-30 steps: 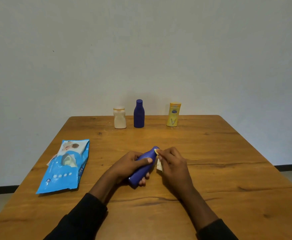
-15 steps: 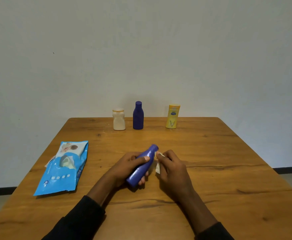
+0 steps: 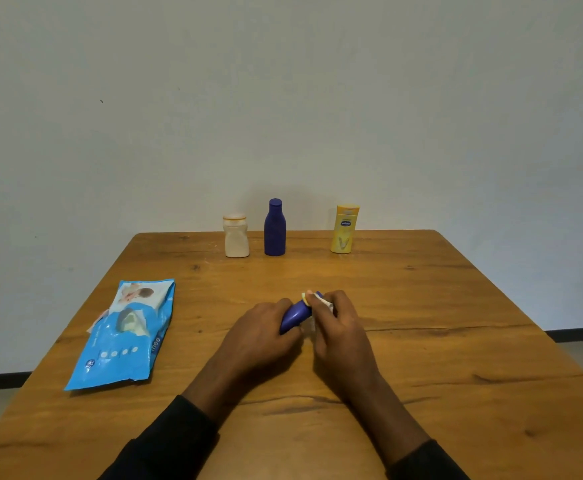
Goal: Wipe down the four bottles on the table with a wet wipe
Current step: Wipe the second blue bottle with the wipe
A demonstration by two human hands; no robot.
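Four bottles: three stand upright in a row at the far edge of the table (image 3: 456,341), one is in the person's hands near the middle
Back row: a cream bottle (image 3: 236,236) on the left, a dark blue bottle (image 3: 275,227) just beside it, a yellow bottle (image 3: 344,229) set apart to the right
Held bottle (image 3: 295,313): blue, tilted with its cap end pointing up and away, most of its body hidden by the fingers
Left hand (image 3: 259,337): wrapped around the lower body of the held bottle
Right hand (image 3: 342,327): pinching a white wet wipe (image 3: 312,322) against the cap end of the held bottle
Wipes pack (image 3: 127,337): light blue, lying flat on the left of the table, well apart from the hands
Sleeves: dark, at both wrists
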